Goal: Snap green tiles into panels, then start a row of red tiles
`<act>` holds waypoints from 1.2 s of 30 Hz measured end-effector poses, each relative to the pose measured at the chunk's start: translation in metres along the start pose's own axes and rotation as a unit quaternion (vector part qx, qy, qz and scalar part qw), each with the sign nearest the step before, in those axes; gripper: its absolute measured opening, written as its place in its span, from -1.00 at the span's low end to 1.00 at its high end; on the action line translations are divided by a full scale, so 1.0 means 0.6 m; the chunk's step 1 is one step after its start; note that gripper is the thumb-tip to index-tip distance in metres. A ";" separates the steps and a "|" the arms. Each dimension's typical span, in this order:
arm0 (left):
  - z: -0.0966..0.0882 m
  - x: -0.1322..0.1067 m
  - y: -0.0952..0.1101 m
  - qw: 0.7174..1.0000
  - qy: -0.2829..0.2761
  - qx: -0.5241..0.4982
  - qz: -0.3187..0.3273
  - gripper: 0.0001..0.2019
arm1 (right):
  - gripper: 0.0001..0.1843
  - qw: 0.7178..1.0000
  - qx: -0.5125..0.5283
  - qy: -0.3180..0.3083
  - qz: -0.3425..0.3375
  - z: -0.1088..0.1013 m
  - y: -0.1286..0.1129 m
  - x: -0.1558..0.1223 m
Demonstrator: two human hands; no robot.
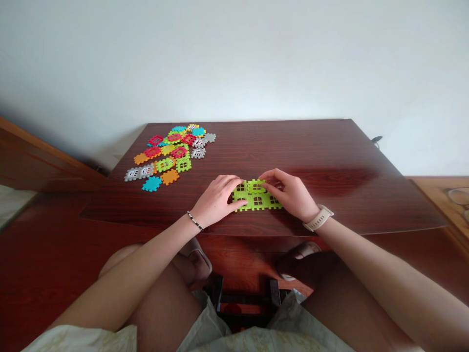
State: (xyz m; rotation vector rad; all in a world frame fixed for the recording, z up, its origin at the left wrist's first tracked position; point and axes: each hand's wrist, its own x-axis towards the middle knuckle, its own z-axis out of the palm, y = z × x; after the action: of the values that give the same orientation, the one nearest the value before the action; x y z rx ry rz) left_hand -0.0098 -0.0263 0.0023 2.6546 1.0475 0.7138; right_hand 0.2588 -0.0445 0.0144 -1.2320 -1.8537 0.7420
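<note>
Together, both hands rest on a joined panel of lime-green interlocking plastic tiles (256, 199) with window cut-outs, lying flat on a polished dark wooden table (330, 200). The left hand (216, 200), a beaded bracelet (195, 220) at its wrist, has its fingers (237, 193) close together on the panel's left side. The right hand (287, 194), below which sits a cream strap watch (318, 218), pinches the panel's raised upper tile narrowly between its fingertips (266, 182). Farther left, a loose heap of multicoloured tiles (170, 154) lies well apart from the panel.
</note>
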 end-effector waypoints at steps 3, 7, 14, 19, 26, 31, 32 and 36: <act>-0.001 0.000 0.000 1.000 -0.002 0.000 -0.002 -0.53 | -0.86 1.000 -0.003 -0.002 -0.003 0.000 0.000 0.000; -0.002 0.001 0.000 1.000 -0.002 0.001 -0.004 -0.52 | -0.87 1.000 0.000 -0.004 -0.004 -0.001 -0.001 -0.001; -0.003 0.001 0.001 1.000 -0.001 -0.006 -0.010 -0.52 | -0.85 1.000 0.000 -0.005 -0.001 -0.002 -0.003 -0.002; -0.004 0.001 0.000 1.000 -0.004 -0.002 -0.014 -0.51 | -0.84 1.000 -0.003 -0.005 -0.004 -0.003 -0.003 -0.001; -0.004 0.000 -0.002 1.000 -0.006 -0.004 -0.015 -0.52 | -0.80 1.000 -0.002 -0.005 -0.002 -0.003 -0.007 -0.001; -0.005 0.001 0.000 1.000 -0.008 -0.007 -0.018 -0.52 | -0.77 1.000 0.002 0.011 0.003 -0.006 -0.010 -0.002; -0.005 0.001 0.000 1.000 -0.008 -0.008 -0.018 -0.52 | -0.77 1.000 0.003 0.010 0.004 -0.007 -0.010 -0.002; -0.004 0.001 0.000 1.000 -0.006 -0.010 -0.019 -0.52 | -0.81 1.000 0.003 -0.002 0.000 -0.005 -0.009 -0.003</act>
State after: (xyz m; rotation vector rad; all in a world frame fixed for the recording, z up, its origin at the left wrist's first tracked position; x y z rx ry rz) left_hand -0.0110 -0.0258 0.0045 2.6121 1.0793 0.6975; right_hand 0.2593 -0.0479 0.0199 -1.2273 -1.8527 0.7502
